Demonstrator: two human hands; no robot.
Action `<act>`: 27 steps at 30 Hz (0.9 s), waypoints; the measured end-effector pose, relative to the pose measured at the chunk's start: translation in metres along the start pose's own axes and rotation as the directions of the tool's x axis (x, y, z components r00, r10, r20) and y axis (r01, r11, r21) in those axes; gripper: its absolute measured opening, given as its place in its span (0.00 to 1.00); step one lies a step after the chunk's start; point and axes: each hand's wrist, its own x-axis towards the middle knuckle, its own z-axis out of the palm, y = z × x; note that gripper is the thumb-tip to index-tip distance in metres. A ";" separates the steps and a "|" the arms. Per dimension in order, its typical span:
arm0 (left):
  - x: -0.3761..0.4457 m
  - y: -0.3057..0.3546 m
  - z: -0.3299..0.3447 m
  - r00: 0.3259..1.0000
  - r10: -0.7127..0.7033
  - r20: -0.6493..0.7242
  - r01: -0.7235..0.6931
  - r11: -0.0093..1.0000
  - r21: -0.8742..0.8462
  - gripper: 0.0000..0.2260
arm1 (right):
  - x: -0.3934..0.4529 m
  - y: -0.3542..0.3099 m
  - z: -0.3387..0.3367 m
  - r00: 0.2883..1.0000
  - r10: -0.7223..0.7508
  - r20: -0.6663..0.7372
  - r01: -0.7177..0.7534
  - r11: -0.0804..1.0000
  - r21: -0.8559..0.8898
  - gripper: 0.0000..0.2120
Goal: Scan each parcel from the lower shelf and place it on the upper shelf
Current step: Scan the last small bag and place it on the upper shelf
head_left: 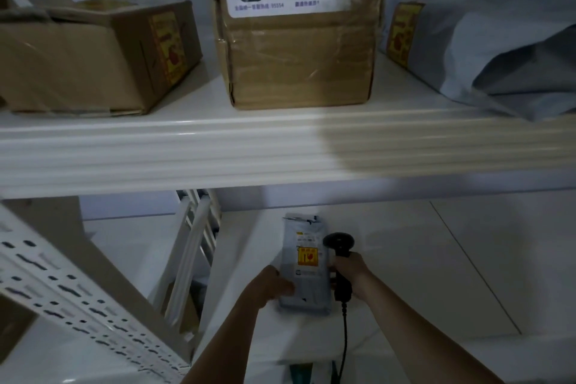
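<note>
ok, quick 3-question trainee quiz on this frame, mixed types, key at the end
1. True or false: the grey parcel is already on the upper shelf.
2. Multiple choice: what does the right hand grip? A) a tape roll B) the black scanner C) a box
3. Fill in: on the upper shelf, the tall taped box stands between the low cardboard box and the ____ mailer bag.

Key: 1 false, the left hand holds it down at the lower shelf. 2 B. 3 grey.
</note>
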 end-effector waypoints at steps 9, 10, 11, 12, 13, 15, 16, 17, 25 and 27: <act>0.001 0.000 -0.011 0.998 -0.025 0.050 0.039 0.956 -0.290 0.18 | -0.012 -0.010 -0.010 0.996 -0.066 -0.066 0.071 0.994 0.086 0.02; 0.002 0.000 -0.013 0.999 -0.026 0.044 0.038 0.960 -0.276 0.20 | -0.017 -0.013 -0.012 0.994 -0.083 -0.071 0.089 0.992 0.091 0.03; 0.003 -0.001 -0.015 1.000 -0.021 0.020 0.026 0.963 -0.270 0.23 | -0.021 -0.018 -0.013 0.991 -0.109 -0.072 0.116 0.988 0.105 0.04; 0.003 0.000 -0.014 1.000 -0.010 -0.009 0.007 0.960 -0.279 0.26 | -0.026 -0.022 -0.013 0.988 -0.136 -0.068 0.143 0.984 0.110 0.04; 0.003 0.001 -0.013 0.999 0.001 -0.042 -0.014 0.955 -0.296 0.29 | -0.031 -0.027 -0.012 0.985 -0.162 -0.063 0.168 0.981 0.103 0.04; 0.004 0.003 -0.010 0.995 0.034 -0.097 -0.064 0.947 -0.316 0.34 | -0.043 -0.037 -0.008 0.979 -0.201 -0.040 0.204 0.976 0.079 0.02; 0.005 0.005 -0.008 0.992 0.051 -0.117 -0.087 0.941 -0.326 0.35 | -0.050 -0.043 -0.005 0.974 -0.227 -0.016 0.228 0.971 0.073 0.02; 0.006 0.007 -0.007 0.989 0.062 -0.136 -0.104 0.939 -0.329 0.37 | -0.057 -0.048 -0.002 0.966 -0.259 0.008 0.258 0.964 0.062 0.03; 0.005 0.016 -0.002 0.977 0.145 -0.158 -0.191 0.924 -0.332 0.38 | -0.085 -0.065 0.013 0.927 -0.373 0.043 0.376 0.919 -0.116 0.05; 0.005 0.016 -0.004 0.975 0.147 -0.164 -0.195 0.923 -0.331 0.38 | -0.084 -0.065 0.012 0.927 -0.370 0.060 0.375 0.918 -0.128 0.04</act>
